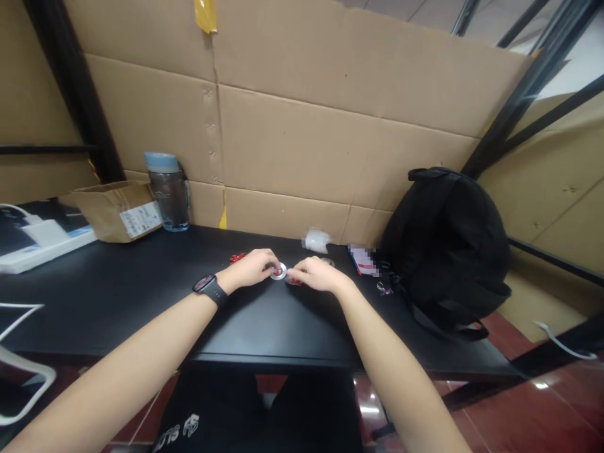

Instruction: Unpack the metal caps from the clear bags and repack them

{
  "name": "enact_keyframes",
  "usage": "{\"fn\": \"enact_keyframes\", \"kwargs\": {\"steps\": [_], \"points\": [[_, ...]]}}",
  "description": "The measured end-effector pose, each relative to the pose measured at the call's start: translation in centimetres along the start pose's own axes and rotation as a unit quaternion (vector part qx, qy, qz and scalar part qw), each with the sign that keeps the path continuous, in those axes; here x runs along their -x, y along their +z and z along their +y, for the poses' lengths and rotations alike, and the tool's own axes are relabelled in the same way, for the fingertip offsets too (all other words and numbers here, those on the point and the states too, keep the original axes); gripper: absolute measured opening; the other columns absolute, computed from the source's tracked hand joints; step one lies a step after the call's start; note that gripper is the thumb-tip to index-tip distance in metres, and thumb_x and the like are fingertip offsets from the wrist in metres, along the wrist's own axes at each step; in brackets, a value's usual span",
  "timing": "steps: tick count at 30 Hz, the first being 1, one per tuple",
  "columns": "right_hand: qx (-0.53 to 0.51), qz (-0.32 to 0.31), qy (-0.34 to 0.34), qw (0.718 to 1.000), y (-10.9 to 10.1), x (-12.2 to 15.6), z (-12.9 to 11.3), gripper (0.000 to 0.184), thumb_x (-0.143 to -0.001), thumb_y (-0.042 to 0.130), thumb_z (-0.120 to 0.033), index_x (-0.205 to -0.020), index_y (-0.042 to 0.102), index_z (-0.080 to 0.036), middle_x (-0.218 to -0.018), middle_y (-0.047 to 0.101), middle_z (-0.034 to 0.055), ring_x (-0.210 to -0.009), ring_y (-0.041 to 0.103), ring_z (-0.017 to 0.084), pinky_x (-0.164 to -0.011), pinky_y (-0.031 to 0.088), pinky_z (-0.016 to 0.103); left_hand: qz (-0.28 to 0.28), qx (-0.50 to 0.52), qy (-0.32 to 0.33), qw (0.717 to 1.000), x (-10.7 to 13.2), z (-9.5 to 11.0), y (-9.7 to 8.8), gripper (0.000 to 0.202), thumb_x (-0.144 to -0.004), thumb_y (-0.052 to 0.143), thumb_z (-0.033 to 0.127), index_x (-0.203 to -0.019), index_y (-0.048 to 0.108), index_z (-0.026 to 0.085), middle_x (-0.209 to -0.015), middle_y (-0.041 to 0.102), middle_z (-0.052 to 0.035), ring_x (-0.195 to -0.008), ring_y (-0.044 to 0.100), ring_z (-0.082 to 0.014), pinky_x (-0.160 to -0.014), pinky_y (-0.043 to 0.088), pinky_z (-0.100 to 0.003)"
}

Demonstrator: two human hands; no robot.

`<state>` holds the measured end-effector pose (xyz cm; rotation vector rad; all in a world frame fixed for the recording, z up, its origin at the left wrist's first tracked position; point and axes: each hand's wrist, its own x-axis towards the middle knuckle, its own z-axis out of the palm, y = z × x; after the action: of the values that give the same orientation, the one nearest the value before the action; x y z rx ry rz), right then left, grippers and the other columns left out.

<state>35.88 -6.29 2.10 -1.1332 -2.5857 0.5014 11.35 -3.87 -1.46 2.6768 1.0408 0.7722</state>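
Observation:
My left hand (257, 267), with a black watch on its wrist, is closed in a pinch at a silvery-white ring-shaped disc (282, 273) on the black table. A small red spot shows at its fingertips, too small to name. Just to the right, my right hand (317, 274) has its fingers pinched low over the tabletop. Something round with a bit of red (293, 282) shows beneath them, mostly covered. Behind the left hand sits a cluster of small red pieces (237, 258). A greyish round item (327, 262) is partly hidden behind the right hand.
A clear plastic bag (316, 240) with white contents lies near the cardboard wall (292, 151). At right are a phone-like flat item (363, 260) and a black backpack (448, 251). Leftward stand a water bottle (170, 195), a cardboard box (111, 214) and a power strip (51, 248).

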Motion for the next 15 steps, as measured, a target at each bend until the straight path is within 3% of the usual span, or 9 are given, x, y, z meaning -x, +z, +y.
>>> {"fn": "enact_keyframes", "kwargs": {"steps": [5, 10, 15], "points": [[0.001, -0.021, 0.011, 1.0, -0.2, 0.0, 0.3, 0.023, -0.086, 0.063, -0.01, -0.097, 0.08, -0.021, -0.088, 0.079, 0.0012, -0.081, 0.072, 0.015, -0.077, 0.048, 0.022, 0.001, -0.08, 0.011, 0.997, 0.1, -0.1, 0.3, 0.016, -0.091, 0.063, 0.021, -0.097, 0.078, 0.021, -0.107, 0.067, -0.0086, -0.105, 0.062, -0.0239, -0.097, 0.047, -0.034], [-0.003, -0.015, 0.075, 0.997, -0.2, 0.0, 0.7, 0.009, -0.079, 0.075, -0.017, -0.085, 0.08, -0.022, -0.081, 0.079, 0.0008, -0.079, 0.073, 0.016, -0.068, 0.048, 0.021, -0.026, -0.1, 0.01, 0.995, -0.4, 1.2, 0.5, 0.018, -0.093, 0.058, 0.019, -0.091, 0.076, 0.018, -0.092, 0.068, -0.0083, -0.09, 0.065, -0.0208, -0.087, 0.048, -0.03], [0.004, -0.029, 0.057, 0.998, 0.2, -0.2, 0.8, 0.006, -0.079, 0.075, -0.016, -0.083, 0.078, -0.02, -0.079, 0.079, 0.0017, -0.075, 0.072, 0.015, -0.068, 0.047, 0.021, -0.028, -0.108, -0.02, 0.994, -0.4, 1.9, 0.7, 0.023, -0.096, 0.05, 0.016, -0.085, 0.07, 0.016, -0.089, 0.067, -0.0083, -0.083, 0.066, -0.019, -0.079, 0.048, -0.028]]}}
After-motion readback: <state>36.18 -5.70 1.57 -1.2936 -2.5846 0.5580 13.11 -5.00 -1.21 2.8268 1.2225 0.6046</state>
